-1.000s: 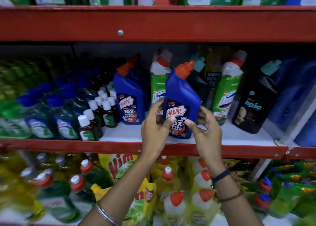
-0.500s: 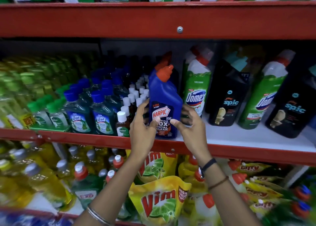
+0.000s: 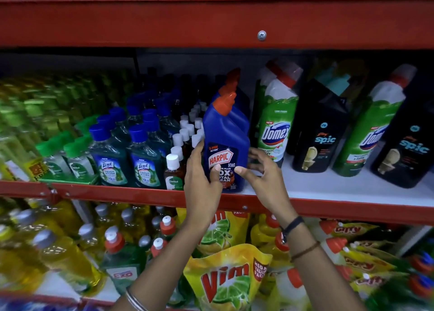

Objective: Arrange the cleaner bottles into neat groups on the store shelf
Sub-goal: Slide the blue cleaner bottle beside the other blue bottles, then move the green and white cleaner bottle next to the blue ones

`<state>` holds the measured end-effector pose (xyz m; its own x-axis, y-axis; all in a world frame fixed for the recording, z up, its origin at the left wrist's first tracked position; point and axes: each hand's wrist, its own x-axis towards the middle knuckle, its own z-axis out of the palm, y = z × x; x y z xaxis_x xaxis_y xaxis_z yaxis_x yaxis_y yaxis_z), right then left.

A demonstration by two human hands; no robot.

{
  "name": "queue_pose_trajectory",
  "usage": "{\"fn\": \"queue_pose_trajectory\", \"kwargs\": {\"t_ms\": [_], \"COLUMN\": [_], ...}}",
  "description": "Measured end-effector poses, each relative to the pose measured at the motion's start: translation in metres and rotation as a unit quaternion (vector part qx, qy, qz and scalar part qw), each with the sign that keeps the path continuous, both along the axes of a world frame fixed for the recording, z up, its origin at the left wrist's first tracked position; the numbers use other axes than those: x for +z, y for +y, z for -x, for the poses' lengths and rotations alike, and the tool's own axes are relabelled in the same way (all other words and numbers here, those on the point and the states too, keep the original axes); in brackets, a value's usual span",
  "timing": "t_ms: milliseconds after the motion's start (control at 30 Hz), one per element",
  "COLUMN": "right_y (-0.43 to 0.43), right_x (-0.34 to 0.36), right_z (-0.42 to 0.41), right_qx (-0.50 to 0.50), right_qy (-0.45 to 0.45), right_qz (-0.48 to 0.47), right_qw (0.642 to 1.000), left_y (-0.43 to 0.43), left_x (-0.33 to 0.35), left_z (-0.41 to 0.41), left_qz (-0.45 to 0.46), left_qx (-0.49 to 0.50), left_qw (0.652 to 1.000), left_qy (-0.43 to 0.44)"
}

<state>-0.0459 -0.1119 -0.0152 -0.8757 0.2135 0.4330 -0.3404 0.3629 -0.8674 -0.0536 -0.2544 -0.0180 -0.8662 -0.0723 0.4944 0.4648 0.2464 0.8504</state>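
Observation:
A blue Harpic bottle (image 3: pixel 225 132) with an orange cap stands upright at the front of the middle shelf (image 3: pixel 328 183). Two more Harpic bottles (image 3: pixel 231 80) line up right behind it. My left hand (image 3: pixel 202 176) grips its left side, thumb on the label. My right hand (image 3: pixel 263 176) is at its right side with fingers spread apart; only the thumb tip touches the label. Small brown Dettol bottles (image 3: pixel 173 176) stand just to the left. A green Domex bottle (image 3: pixel 274 132) and a black Spic bottle (image 3: pixel 321 134) stand to the right.
Blue-capped Lizol bottles (image 3: pixel 145 167) and green bottles fill the shelf's left part. More Domex and Spic bottles stand at far right. The red shelf lip (image 3: pixel 340 209) runs below my hands, the upper red beam (image 3: pixel 164 21) above. Vim pouches (image 3: pixel 225 280) and dish-liquid bottles crowd the lower shelf.
The Harpic bottle has been carried left along the shelf and set in front of the other Harpic bottles. My right hand's fingers have loosened from it.

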Motion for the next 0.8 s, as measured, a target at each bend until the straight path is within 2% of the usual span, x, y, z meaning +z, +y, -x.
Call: {"fn": "queue_pose_trajectory", "kwargs": {"t_ms": [133, 233, 300, 400, 633, 800], "right_y": [0.007, 0.02, 0.038, 0.076, 0.19, 0.242], "right_x": [0.001, 0.004, 0.008, 0.012, 0.014, 0.014], "right_z": [-0.002, -0.012, -0.023, -0.043, -0.065, -0.049], "right_qx": [0.033, 0.046, 0.026, -0.043, -0.22, -0.229], "right_qy": [-0.01, 0.008, 0.036, 0.093, 0.127, 0.102], "right_qz": [0.005, 0.031, 0.06, 0.092, 0.089, 0.073], "right_qw": [0.999, 0.998, 0.997, 0.991, 0.963, 0.965], "left_y": [0.011, 0.027, 0.044, 0.078, 0.18, 0.246], "left_x": [-0.001, 0.006, 0.011, 0.015, 0.023, 0.026], "left_z": [-0.008, -0.021, -0.032, -0.042, -0.051, -0.039], "left_qz": [-0.018, -0.049, -0.058, -0.023, 0.035, 0.075], "left_qx": [0.034, 0.089, 0.102, 0.067, -0.121, -0.216], "left_qw": [0.999, 0.989, 0.978, 0.971, 0.978, 0.97], "left_qy": [0.025, 0.111, 0.172, 0.227, 0.164, 0.081]}}
